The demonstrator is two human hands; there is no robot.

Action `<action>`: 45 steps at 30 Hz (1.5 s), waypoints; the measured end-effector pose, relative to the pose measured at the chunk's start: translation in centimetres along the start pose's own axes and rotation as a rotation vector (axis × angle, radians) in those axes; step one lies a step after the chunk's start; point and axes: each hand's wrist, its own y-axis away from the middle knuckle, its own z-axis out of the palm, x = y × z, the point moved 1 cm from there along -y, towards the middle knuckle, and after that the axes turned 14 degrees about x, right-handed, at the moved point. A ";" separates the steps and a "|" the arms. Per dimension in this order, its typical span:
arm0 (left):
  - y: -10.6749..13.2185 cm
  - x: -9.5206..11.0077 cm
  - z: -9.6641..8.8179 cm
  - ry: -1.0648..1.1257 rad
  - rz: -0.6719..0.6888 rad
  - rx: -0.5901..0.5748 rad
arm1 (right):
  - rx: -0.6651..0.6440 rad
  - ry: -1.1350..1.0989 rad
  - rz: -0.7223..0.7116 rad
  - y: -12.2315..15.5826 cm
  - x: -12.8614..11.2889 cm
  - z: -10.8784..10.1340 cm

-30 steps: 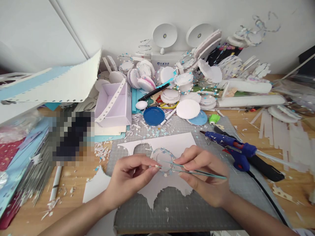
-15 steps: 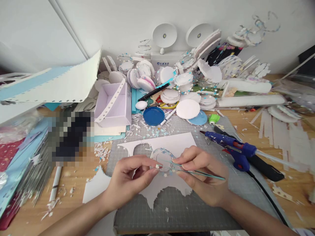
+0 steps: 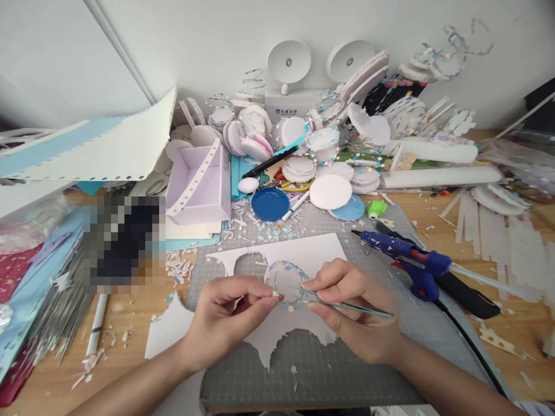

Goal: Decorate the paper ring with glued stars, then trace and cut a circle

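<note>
My left hand (image 3: 234,306) pinches a tiny white paper piece (image 3: 275,293) between thumb and forefinger; its exact shape is too small to tell. In my right hand (image 3: 355,306) is a pair of teal tweezers (image 3: 347,305), held between thumb and fingers, with the thin tips pointing left toward the pinched piece. Below both hands lies a round white disc edged with small stars (image 3: 286,271), partly hidden by fingers. It rests on a white sheet with round cut-outs (image 3: 312,245), which lies on the grey cutting mat (image 3: 347,381).
A blue glue gun (image 3: 399,251) with a cord lies on the right. Behind are a blue lid (image 3: 270,204), a green punch (image 3: 376,209) and a lilac box (image 3: 199,214). White discs (image 3: 330,192) are piled toward the wall. Paper scraps (image 3: 177,268) litter the table.
The left fingertips have closed more tightly round the small white piece, and the tweezers' tips sit slightly differently near it. Otherwise the scene looks the same, with a slight camera shift.
</note>
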 end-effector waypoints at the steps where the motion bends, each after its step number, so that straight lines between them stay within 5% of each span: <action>1: 0.0 0.1 0.0 0.006 -0.005 -0.002 | -0.007 0.003 -0.006 0.0 0.0 0.0; 6: 0.1 0.0 -0.4 0.022 -0.030 0.028 | -0.050 0.016 -0.036 0.0 0.0 0.2; 11: -0.3 -0.7 -1.3 0.054 -0.073 0.100 | 0.120 -0.009 0.018 -0.6 0.1 -0.1; 15: -1.1 -0.2 -2.7 -0.036 -0.058 0.105 | 0.332 -0.135 0.216 -1.1 1.1 -0.6; 18: -1.2 0.4 -4.2 -0.126 -0.053 0.073 | 0.510 -0.331 0.501 -1.6 2.3 -0.8; 23: -0.6 1.0 -6.4 -0.177 -0.034 0.106 | 0.599 -0.487 0.773 -2.3 3.8 -0.6; 27: 0.0 1.4 -7.2 -0.436 0.037 0.137 | 0.624 -0.526 0.831 -2.4 4.1 -0.5; 32: 0.4 1.3 -8.8 -1.043 0.096 -0.009 | 0.633 -0.545 0.854 -2.4 3.9 -0.5; 36: 0.2 1.6 -10.1 -1.260 0.178 -0.071 | 0.639 -0.551 0.864 -2.3 3.9 -0.4; 40: -0.8 2.3 -9.1 -1.286 0.284 0.015 | 0.635 -0.551 0.866 -2.3 3.7 -0.4; 45: -3.5 2.0 -4.2 -1.337 0.237 0.028 | 0.631 -0.550 0.869 -2.3 3.7 -0.3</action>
